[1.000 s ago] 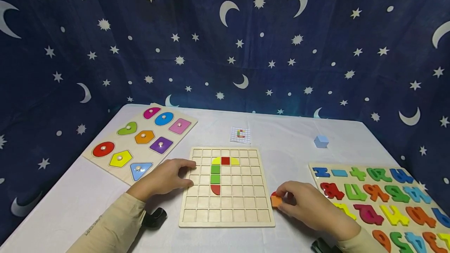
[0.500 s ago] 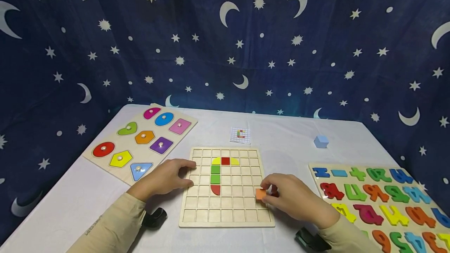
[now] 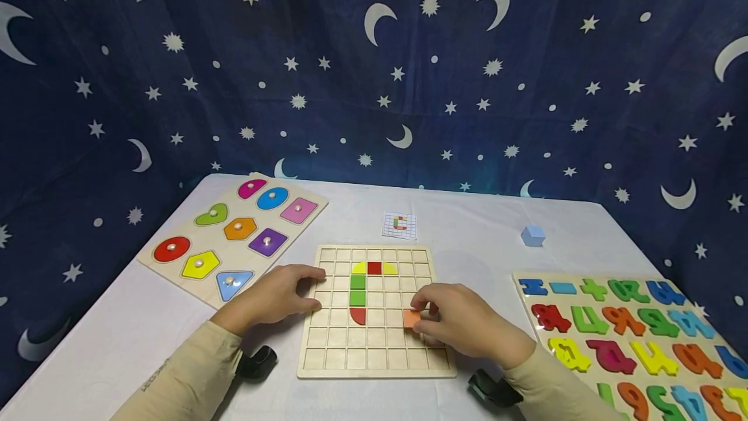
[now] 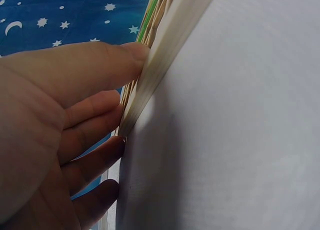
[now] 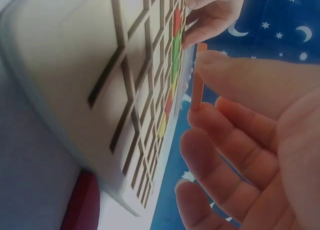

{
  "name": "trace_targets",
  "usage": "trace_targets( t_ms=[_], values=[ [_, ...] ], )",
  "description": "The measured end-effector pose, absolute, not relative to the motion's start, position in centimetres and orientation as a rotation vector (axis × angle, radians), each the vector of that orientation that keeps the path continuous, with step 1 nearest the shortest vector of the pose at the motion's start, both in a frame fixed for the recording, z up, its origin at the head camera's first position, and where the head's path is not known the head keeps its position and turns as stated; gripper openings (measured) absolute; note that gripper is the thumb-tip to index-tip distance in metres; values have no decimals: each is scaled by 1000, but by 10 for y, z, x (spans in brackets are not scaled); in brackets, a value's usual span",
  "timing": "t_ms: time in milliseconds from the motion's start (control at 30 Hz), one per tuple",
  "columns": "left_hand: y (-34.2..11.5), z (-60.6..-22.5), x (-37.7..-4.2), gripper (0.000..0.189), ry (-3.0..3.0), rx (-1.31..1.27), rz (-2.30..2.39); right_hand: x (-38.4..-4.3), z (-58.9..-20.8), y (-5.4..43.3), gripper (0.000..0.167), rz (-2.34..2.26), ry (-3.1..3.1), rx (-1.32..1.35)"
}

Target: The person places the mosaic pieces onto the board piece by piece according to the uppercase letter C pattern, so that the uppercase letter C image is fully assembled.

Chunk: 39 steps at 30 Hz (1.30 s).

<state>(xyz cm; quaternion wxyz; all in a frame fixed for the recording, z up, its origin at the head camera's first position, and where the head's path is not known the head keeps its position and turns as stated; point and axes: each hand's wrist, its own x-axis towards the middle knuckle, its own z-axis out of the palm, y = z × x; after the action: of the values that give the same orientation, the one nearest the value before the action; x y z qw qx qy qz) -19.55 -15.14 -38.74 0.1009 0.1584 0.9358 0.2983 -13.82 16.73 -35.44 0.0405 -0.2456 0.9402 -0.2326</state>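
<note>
A wooden grid board (image 3: 397, 359) lies flat on the white table. Set in its squares are a red square (image 3: 374, 267), yellow rounded corner pieces (image 3: 390, 268), green squares (image 3: 358, 298) and a red rounded piece (image 3: 359, 316). My left hand (image 3: 280, 294) touches the board's left edge with thumb and fingertips (image 4: 114, 146). Over the right part of the grid, my right hand (image 3: 467, 320) pinches an orange square tile (image 3: 411, 318) between thumb and fingers. In the right wrist view this tile (image 5: 198, 85) stands on edge, apart from the board.
A small pattern card (image 3: 400, 225) lies behind the board. To the left is a knobbed shape puzzle (image 3: 234, 249); a letter-and-number puzzle (image 3: 631, 343) lies right. A blue cube (image 3: 533, 236) sits back right. By the board's right edge, the right wrist view shows a red piece (image 5: 82, 202).
My right hand has carried the orange tile leftward from beside the board to above its right squares. The red piece seen by that hand earlier is hidden in the head view. My left hand stays put.
</note>
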Motion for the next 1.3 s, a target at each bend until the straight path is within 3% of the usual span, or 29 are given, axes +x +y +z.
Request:
trace_targets(
  t_ms=[567, 1300],
  values=[
    [-151, -387, -194, 56, 2766, 449, 875, -147, -362, 138, 15, -701, 2897, -911],
    [-151, -386, -195, 56, 2759, 453, 880, -160, -369, 123, 17, -639, 2897, -920]
  ],
)
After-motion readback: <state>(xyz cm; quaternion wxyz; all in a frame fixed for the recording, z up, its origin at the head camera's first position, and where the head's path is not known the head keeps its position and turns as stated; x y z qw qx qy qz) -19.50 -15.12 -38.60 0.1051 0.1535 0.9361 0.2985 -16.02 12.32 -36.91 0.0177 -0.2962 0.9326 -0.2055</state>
